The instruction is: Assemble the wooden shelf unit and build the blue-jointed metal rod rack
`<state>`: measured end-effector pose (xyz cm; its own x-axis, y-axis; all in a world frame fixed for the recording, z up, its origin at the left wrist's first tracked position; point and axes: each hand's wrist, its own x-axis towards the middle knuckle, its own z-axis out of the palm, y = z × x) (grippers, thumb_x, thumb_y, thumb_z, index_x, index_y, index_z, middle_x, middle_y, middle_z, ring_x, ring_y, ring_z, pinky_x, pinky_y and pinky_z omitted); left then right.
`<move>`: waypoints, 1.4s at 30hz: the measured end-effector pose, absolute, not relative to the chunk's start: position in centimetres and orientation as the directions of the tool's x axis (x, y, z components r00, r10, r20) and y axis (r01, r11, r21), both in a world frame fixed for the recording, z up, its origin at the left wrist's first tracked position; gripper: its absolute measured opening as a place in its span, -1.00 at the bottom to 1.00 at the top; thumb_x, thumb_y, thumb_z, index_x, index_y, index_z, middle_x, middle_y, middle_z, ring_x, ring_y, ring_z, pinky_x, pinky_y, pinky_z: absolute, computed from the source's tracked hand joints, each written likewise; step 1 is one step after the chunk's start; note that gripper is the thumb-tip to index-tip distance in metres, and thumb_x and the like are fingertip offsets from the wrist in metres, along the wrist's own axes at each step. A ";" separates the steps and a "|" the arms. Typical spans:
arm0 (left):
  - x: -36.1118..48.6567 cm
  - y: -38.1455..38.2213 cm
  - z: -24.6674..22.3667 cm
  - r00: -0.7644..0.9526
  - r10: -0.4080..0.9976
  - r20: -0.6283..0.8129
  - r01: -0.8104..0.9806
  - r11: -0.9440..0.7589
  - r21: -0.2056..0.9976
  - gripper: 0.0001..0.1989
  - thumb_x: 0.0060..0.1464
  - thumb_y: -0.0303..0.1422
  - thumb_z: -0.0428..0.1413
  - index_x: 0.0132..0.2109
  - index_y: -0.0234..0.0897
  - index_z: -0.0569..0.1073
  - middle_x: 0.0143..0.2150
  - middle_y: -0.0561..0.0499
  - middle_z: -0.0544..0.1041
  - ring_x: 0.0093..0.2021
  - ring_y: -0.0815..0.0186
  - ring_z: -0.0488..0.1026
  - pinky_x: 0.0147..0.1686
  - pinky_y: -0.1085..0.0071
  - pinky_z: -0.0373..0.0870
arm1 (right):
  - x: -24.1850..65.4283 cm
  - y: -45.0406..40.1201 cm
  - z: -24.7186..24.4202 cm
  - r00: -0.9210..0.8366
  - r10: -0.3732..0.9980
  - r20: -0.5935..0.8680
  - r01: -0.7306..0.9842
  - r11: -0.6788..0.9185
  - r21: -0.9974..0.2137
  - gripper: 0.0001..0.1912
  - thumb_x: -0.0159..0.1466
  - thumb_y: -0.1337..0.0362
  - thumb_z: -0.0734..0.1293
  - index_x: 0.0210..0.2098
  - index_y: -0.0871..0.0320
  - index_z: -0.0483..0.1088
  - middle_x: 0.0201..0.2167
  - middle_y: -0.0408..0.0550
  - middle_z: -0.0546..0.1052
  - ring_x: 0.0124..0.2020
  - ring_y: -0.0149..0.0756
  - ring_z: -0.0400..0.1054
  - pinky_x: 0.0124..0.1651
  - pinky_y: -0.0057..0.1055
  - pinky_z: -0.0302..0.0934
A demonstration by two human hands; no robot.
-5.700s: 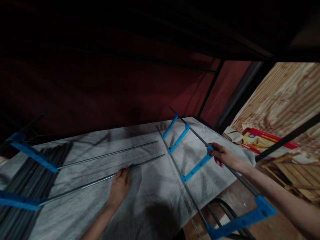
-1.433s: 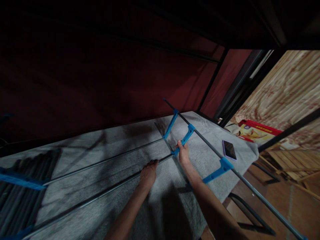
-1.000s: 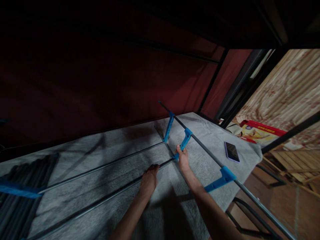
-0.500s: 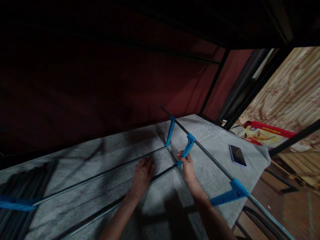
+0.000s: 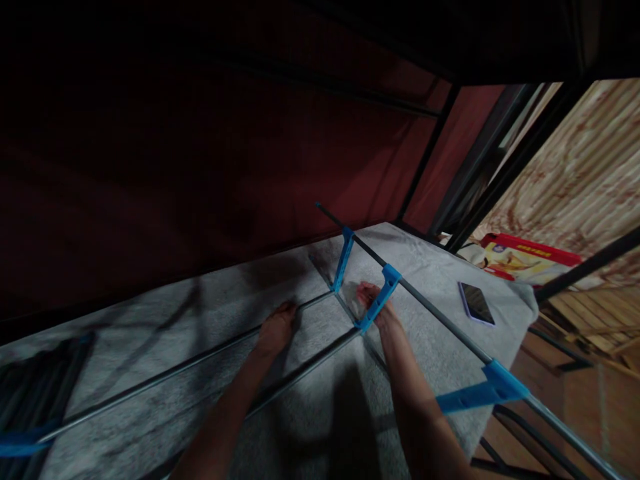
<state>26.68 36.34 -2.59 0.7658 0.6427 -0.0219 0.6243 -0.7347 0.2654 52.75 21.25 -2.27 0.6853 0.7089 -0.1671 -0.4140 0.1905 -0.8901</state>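
Note:
A frame of grey metal tubes and blue plastic brackets stands on the grey cloth. My left hand (image 5: 277, 328) is closed around the far long tube (image 5: 200, 357), a little short of the joint. My right hand (image 5: 373, 298) is behind the near blue bracket (image 5: 380, 300), holding nothing, with its fingers loosely apart and pointing left. The far blue bracket (image 5: 343, 260) lies just beyond those fingers. Both brackets carry a raised crossways tube (image 5: 430, 305). The near long tube (image 5: 310, 368) passes between my forearms. Another blue bracket (image 5: 465, 396) is right of my right forearm.
A phone (image 5: 477, 303) lies on the cloth-covered table (image 5: 425, 267) at the right. Several dark tubes (image 5: 47, 373) are bundled at the left. A dark red panel (image 5: 280, 187) rises behind, and a red and yellow box (image 5: 530, 257) sits beyond the right edge.
My right hand has let go of the near bracket and moved farther back behind it. My left hand has shifted left and back, onto the far long tube.

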 end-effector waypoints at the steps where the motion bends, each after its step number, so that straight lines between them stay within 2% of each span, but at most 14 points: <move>1: 26.7 36.4 -2.5 0.766 0.642 -0.031 0.625 -0.733 0.268 -0.52 0.26 -0.52 -0.17 0.25 -0.24 0.36 0.23 -0.17 0.41 0.10 0.24 0.46 0.12 0.31 0.36 | 52.6 22.0 -2.2 0.645 0.747 -0.160 -0.416 0.168 -0.894 -0.79 0.08 0.23 0.40 -0.26 0.09 0.48 -0.32 -0.10 0.58 -0.28 -0.28 0.47 -0.08 -0.29 0.38; 3: 26.8 36.4 -2.3 0.762 0.646 -0.046 0.633 -0.728 0.264 -0.46 0.22 -0.58 -0.18 0.28 -0.20 0.32 0.25 -0.16 0.39 0.06 0.25 0.49 0.09 0.29 0.39 | 52.2 23.3 -1.8 0.547 0.826 -0.135 -0.382 0.103 -0.918 -0.69 0.04 0.25 0.44 -0.19 0.10 0.50 -0.26 -0.07 0.60 -0.20 -0.20 0.47 0.00 -0.22 0.34; 6: 26.9 36.5 -2.0 0.756 0.651 -0.067 0.643 -0.718 0.267 -0.39 0.18 -0.62 -0.18 0.31 -0.14 0.28 0.28 -0.13 0.37 0.09 0.23 0.47 0.10 0.25 0.40 | 51.8 25.0 -0.9 0.346 0.938 -0.028 -0.144 0.024 -0.989 -0.59 0.02 0.31 0.46 -0.09 0.06 0.50 -0.23 -0.11 0.60 -0.11 -0.15 0.44 0.10 -0.18 0.25; 8: 27.0 36.5 -1.9 0.753 0.654 -0.070 0.644 -0.711 0.283 -0.38 0.18 -0.62 -0.17 0.32 -0.11 0.27 0.29 -0.09 0.37 0.12 0.21 0.46 0.11 0.22 0.40 | 51.9 25.8 -0.4 0.226 0.973 0.053 0.037 0.046 -0.998 -0.59 0.07 0.29 0.44 -0.06 0.04 0.50 -0.18 -0.13 0.59 -0.05 -0.15 0.40 0.17 -0.18 0.19; 10: 27.0 36.6 -1.9 0.750 0.658 -0.071 0.645 -0.704 0.296 -0.38 0.18 -0.61 -0.17 0.33 -0.09 0.26 0.29 -0.06 0.38 0.13 0.18 0.45 0.11 0.20 0.41 | 52.2 26.3 -0.2 0.185 0.978 0.094 0.107 0.075 -0.991 -0.61 0.11 0.25 0.41 -0.04 0.04 0.49 -0.13 -0.13 0.57 -0.03 -0.15 0.39 0.19 -0.18 0.16; 14: 27.0 36.6 -1.9 0.755 0.653 -0.061 0.634 -0.701 0.327 -0.39 0.20 -0.59 -0.17 0.33 -0.07 0.27 0.30 -0.03 0.38 0.19 0.18 0.41 0.14 0.20 0.39 | 52.7 26.6 -1.0 0.177 0.980 0.094 0.136 0.071 -0.988 -0.63 0.20 0.17 0.35 0.00 0.05 0.48 -0.06 -0.07 0.55 -0.04 -0.16 0.39 0.16 -0.20 0.17; 18: 26.9 36.6 -1.7 0.760 0.646 -0.070 0.627 -0.699 0.344 -0.41 0.23 -0.56 -0.19 0.33 -0.08 0.27 0.32 -0.01 0.36 0.22 0.17 0.39 0.16 0.17 0.38 | 52.9 26.6 -1.6 0.168 0.981 0.098 0.167 0.069 -0.983 -0.59 0.19 0.17 0.36 0.03 0.05 0.47 -0.04 -0.06 0.54 -0.01 -0.15 0.38 0.17 -0.20 0.15; 25: 26.7 36.5 -1.9 0.772 0.631 -0.070 0.612 -0.710 0.349 -0.41 0.23 -0.56 -0.16 0.34 -0.10 0.25 0.34 0.01 0.33 0.23 0.18 0.38 0.18 0.20 0.36 | 51.9 25.8 0.4 0.188 0.981 0.048 0.127 0.024 -0.992 -0.60 0.13 0.19 0.39 -0.02 0.08 0.49 -0.08 -0.05 0.55 -0.03 -0.14 0.38 0.15 -0.20 0.15; 31: 26.6 37.0 -1.7 0.755 0.653 -0.063 0.623 -0.685 0.379 -0.47 0.28 -0.47 -0.16 0.33 -0.03 0.28 0.32 0.00 0.36 0.23 0.15 0.38 0.17 0.15 0.37 | 51.9 24.9 0.5 0.204 0.978 0.052 0.118 0.028 -0.993 -0.68 0.17 0.18 0.38 -0.10 0.13 0.50 -0.15 -0.08 0.56 -0.02 -0.14 0.37 0.08 -0.30 0.16; 35: 26.5 37.0 -1.7 0.766 0.640 -0.060 0.610 -0.694 0.383 -0.46 0.28 -0.48 -0.16 0.32 -0.03 0.29 0.32 -0.02 0.36 0.22 0.11 0.39 0.14 0.09 0.39 | 52.1 25.2 -0.3 0.211 0.976 0.053 0.088 0.035 -0.995 -0.70 0.14 0.16 0.42 -0.16 0.14 0.50 -0.22 -0.09 0.56 -0.07 -0.16 0.38 0.02 -0.31 0.19; 42: 26.6 36.6 -2.1 0.768 0.637 -0.073 0.620 -0.710 0.335 -0.43 0.25 -0.53 -0.17 0.33 -0.03 0.27 0.31 -0.01 0.38 0.21 0.15 0.40 0.13 0.15 0.41 | 51.9 25.7 -0.4 0.242 0.968 0.071 0.117 0.043 -0.992 -0.77 0.09 0.17 0.43 -0.29 0.13 0.49 -0.33 -0.12 0.53 -0.24 -0.23 0.36 -0.08 -0.33 0.19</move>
